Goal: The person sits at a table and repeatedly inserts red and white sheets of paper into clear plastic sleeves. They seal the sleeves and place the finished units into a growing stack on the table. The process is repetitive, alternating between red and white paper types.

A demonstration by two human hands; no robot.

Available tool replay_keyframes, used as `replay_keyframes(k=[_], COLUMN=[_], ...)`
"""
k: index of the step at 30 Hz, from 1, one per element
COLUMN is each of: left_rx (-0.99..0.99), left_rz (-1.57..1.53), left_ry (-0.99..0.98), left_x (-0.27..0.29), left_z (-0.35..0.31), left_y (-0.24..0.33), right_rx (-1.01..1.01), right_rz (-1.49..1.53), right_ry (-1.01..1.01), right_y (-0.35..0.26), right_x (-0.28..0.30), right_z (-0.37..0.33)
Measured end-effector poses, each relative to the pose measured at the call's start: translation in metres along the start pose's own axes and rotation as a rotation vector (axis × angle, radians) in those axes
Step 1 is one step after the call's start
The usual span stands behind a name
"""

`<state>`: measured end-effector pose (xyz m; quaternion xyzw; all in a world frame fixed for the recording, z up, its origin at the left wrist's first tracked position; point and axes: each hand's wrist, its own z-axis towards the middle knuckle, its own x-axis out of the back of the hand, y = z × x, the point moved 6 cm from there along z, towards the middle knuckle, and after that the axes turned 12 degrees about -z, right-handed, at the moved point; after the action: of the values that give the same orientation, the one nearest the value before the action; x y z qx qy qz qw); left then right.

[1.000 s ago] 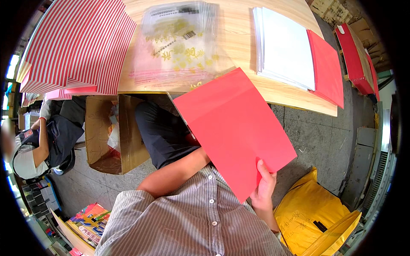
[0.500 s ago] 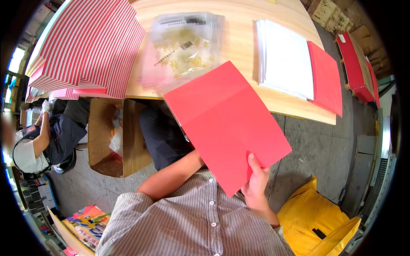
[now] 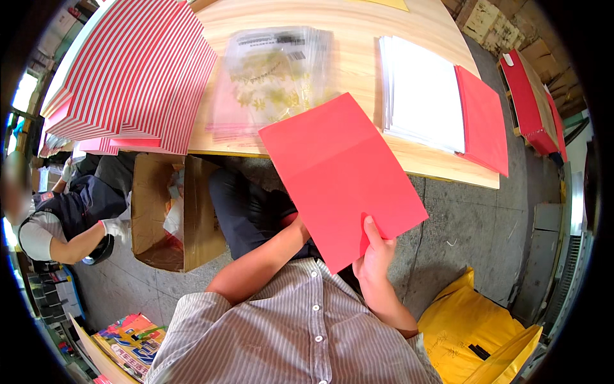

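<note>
A flat red cardboard sheet or cover is held slantwise in front of me, its far corner over the table edge. My right hand grips its lower right edge, thumb on top and fingers underneath. My left forearm reaches under the sheet, and that hand is hidden behind it. Just beyond lies a stack of clear plastic sleeves with yellow print and pink lower edges. To the right, a pile of white sheets overlaps several red sheets.
Tall red-and-white striped stacks fill the left of the wooden table. Below stands an open cardboard box with scraps. A yellow sack lies at lower right. Another person works at far left; red stacks stand far right.
The red sheet has shifted slightly, its upper left corner moving right, away from the plastic sleeves. My right hand has moved a little up and left with it. The other person's gloved hand has come lower.
</note>
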<state>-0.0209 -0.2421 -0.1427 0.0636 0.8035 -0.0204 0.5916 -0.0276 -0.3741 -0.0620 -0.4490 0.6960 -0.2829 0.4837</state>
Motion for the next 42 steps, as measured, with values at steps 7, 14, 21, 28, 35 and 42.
replay_keyframes(k=[7, 14, 21, 28, 35, 42], left_rx=[-0.098, -0.109, 0.044, 0.055, -0.473, -0.654], left_rz=[0.214, 0.494, 0.259, 0.302, 1.171, 1.353], left_ry=[-0.075, -0.119, -0.110, -0.016, 0.062, 0.033], left_x=[-0.005, 0.034, 0.027, 0.021, -0.028, -0.051], left_z=[-0.012, -0.011, -0.014, -0.010, -0.032, -0.039], left_y=[-0.014, -0.015, -0.012, -0.009, 0.013, 0.019], right_rx=[-0.020, -0.093, -0.166, -0.136, -0.116, -0.110], right_rz=[-0.011, 0.005, -0.123, -0.117, 0.014, 0.086], right_ry=[0.011, 0.004, -0.151, -0.210, -0.211, -0.203], right_y=[0.004, 0.009, 0.005, 0.000, -0.003, -0.003], right_x=[-0.012, -0.014, 0.011, -0.002, -0.036, -0.050], right_z=[0.011, 0.018, 0.006, 0.001, 0.008, 0.021])
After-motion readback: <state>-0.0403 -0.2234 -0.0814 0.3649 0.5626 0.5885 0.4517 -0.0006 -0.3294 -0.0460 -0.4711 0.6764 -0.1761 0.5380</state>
